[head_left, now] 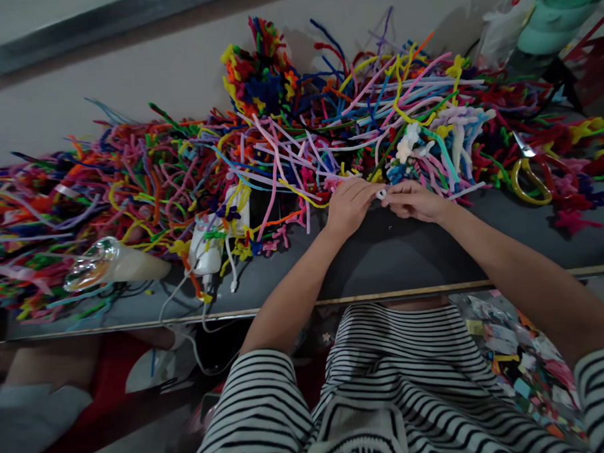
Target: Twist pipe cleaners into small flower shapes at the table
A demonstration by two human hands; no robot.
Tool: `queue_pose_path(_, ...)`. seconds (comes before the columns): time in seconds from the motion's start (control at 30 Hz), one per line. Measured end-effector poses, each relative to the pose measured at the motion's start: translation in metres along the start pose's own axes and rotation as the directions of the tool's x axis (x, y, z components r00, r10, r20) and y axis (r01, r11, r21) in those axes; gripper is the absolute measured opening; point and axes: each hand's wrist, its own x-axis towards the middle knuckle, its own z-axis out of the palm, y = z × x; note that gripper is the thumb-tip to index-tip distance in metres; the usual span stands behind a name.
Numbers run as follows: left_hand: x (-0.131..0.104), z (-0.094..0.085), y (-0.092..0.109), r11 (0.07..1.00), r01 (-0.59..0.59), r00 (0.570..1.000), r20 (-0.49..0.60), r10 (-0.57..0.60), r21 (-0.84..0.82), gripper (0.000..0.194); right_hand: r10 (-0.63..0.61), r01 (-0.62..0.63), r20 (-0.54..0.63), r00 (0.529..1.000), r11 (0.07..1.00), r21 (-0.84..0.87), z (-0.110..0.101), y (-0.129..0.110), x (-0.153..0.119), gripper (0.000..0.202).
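Note:
Close together over the front of the grey table (284, 267), both my hands are at a small white looped piece (381, 193), which looks like bent pipe cleaner. The fingers of my left hand (350, 208) are closed on its left side. From the right, my right hand (415, 200) pinches it between thumb and fingers. Just behind them lies a bunch of pale pipe cleaners (424, 171) in pink, white and blue. Part of the white piece is hidden by my fingertips.
A long heap of coloured pipe cleaners (168, 152) runs along the wall. Yellow-handled scissors (530, 176) lie at right. A white charger with cables (205, 251) and a tipped clear plastic cup (138, 264) are at left. Another person's leg (53, 371) shows at lower left.

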Motion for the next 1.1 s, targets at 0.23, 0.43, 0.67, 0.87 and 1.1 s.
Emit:
queue_pose_path(0.23,0.001,-0.024,-0.003,0.980,-0.186,0.970,0.172,0.171,0.073,0.032,0.006,-0.001,0.153,0.988,0.999,-0.037,-0.007,0.003,-0.001,0.034)
queue_pose_path(0.43,0.001,-0.037,0.004,0.954,-0.285,0.939,0.226,0.259,0.090,0.023,0.012,-0.006,0.227,0.974,1.000,-0.027,-0.010,0.005,-0.003,0.030)
queue_pose_path(0.67,-0.004,-0.024,0.001,0.976,-0.207,0.967,0.167,0.193,0.070,0.023,0.031,-0.029,0.239,0.970,1.000,-0.011,-0.011,0.003,-0.003,0.030)
queue_pose_path(0.87,-0.004,-0.022,0.001,0.980,-0.196,0.965,0.183,0.187,0.029,0.024,0.022,-0.023,0.207,0.978,1.000,0.002,-0.010,0.004,-0.002,0.031)
queue_pose_path(1.1,-0.005,-0.017,0.003,0.969,-0.245,0.955,0.168,0.244,-0.018,0.023,0.013,0.001,0.250,0.968,0.998,-0.058,-0.010,0.003,-0.004,0.032)
